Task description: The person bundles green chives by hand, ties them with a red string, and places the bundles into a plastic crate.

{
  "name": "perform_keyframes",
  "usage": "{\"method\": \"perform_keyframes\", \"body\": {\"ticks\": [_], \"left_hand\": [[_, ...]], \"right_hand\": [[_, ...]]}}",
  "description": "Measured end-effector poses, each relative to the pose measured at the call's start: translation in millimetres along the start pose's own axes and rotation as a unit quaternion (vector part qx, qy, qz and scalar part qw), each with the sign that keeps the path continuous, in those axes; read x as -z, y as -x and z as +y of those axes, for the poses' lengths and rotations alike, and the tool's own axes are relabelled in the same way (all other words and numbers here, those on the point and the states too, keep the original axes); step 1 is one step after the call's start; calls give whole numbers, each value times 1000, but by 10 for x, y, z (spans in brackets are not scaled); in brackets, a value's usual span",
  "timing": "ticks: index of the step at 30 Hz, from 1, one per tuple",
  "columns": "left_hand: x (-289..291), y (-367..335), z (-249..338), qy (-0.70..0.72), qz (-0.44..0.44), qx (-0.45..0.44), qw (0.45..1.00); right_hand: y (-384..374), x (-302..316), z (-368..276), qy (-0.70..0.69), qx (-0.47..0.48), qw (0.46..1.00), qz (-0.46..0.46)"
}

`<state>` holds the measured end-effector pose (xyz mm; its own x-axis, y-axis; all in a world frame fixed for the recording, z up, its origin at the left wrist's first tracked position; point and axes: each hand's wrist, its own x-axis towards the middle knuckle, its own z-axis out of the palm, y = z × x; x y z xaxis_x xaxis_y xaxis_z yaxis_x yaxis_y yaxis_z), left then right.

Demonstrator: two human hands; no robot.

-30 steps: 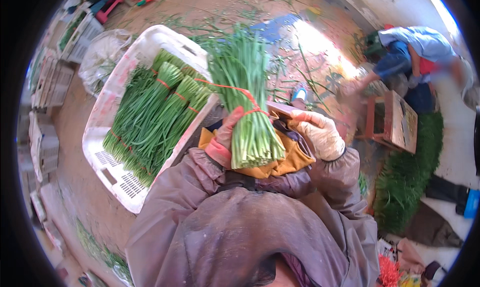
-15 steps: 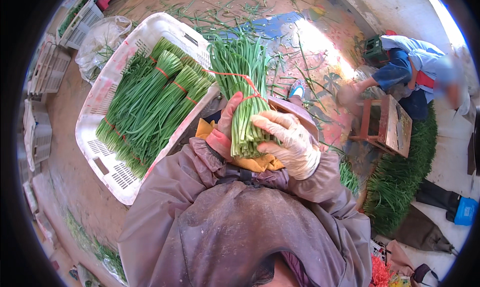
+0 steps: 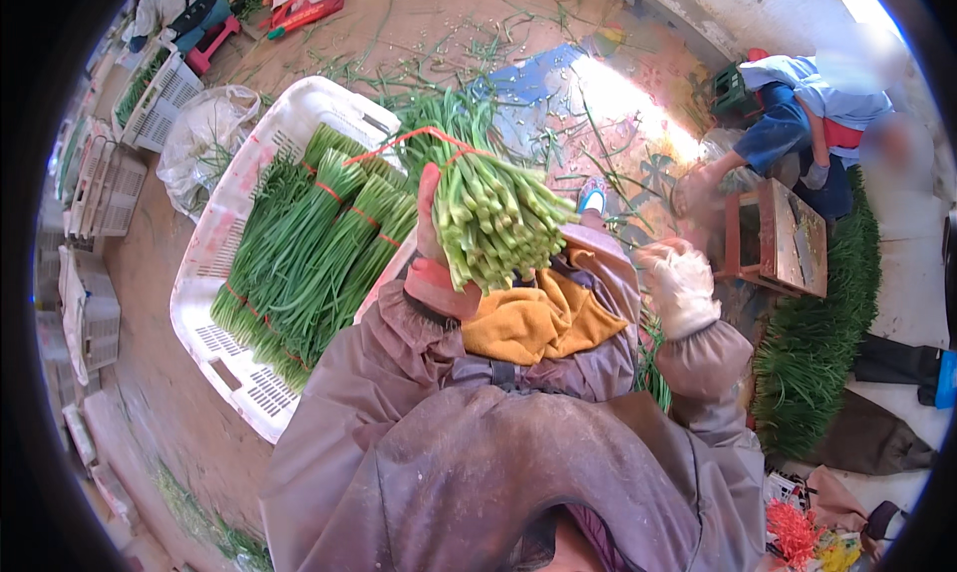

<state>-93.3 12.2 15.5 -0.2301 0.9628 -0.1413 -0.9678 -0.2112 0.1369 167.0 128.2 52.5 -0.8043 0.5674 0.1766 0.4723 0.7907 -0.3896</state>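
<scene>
A bunch of chives point(image 3: 483, 213) is gripped in my left hand point(image 3: 429, 223), tilted so the pale cut ends face me. Around it runs a red tie point(image 3: 429, 132), one length stretching off to the left. My right hand point(image 3: 683, 288), in a whitish glove, is off to the right, apart from the bunch. Its fingers are curled in, and whatever they may hold is hidden. Below the bunch, a mustard-yellow cloth point(image 3: 543, 318) lies across my lap. To the left, a white plastic crate point(image 3: 239, 413) holds several chive bunches point(image 3: 299, 243) bound in red.
At the right, another person point(image 3: 797, 124) sits by a wooden stool point(image 3: 773, 238). A long heap of chives point(image 3: 817, 333) lies behind it. Clear plastic bags point(image 3: 204, 143) and stacked white crates point(image 3: 105, 188) are at the left. Loose leaves litter the floor ahead.
My right hand has left the bunch and moved right. The bunch, still in my left hand, has tipped so its cut ends turn up toward me. The view has shifted slightly.
</scene>
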Motion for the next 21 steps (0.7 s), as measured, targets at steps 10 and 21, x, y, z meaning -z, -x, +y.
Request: {"method": "perform_keyframes", "body": {"ticks": [10, 21], "left_hand": [[-52, -63, -306, 6, -129, 34, 991], [384, -192, -405, -16, 11, -70, 997]], "right_hand": [[-322, -109, -975, -106, 112, 967, 202], [-334, -265, -1046, -35, 41, 981, 184]]}}
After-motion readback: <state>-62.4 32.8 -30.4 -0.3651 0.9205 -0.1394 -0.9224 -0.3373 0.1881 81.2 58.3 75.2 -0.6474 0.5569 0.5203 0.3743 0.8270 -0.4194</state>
